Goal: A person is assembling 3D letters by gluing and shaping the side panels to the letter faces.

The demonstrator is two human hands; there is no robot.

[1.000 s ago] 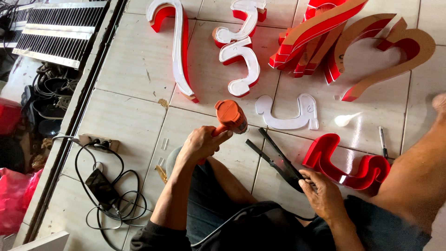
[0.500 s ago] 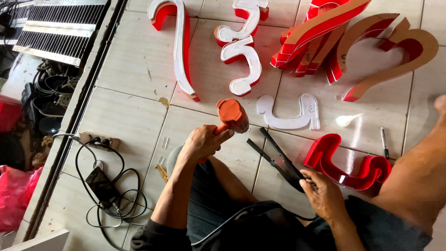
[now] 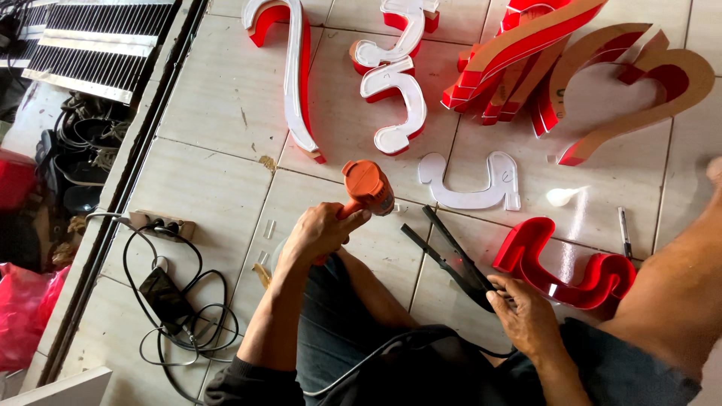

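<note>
The red letter shell (image 3: 560, 267), an open tray-like channel on the tiled floor (image 3: 210, 188) at near right, holds nothing that can be made out. One flat white letter face (image 3: 470, 184) lies just beyond it, and two white-faced red letters (image 3: 391, 68) lie farther off, with a long curved one (image 3: 289, 75) to their left. A stack of red and tan shells (image 3: 571, 68) sits far right.

The left hand (image 3: 320, 233) is wrapped tight around the handle of one orange heat gun (image 3: 366, 188), nozzle pointing away. The right hand (image 3: 526, 312) is closed on one black tool (image 3: 451, 259) with two long blades spread in a V, resting on the floor beside the red shell. One marker (image 3: 623, 233) lies at right; a power strip (image 3: 159, 224) and black cables (image 3: 180, 316) lie at left.
</note>
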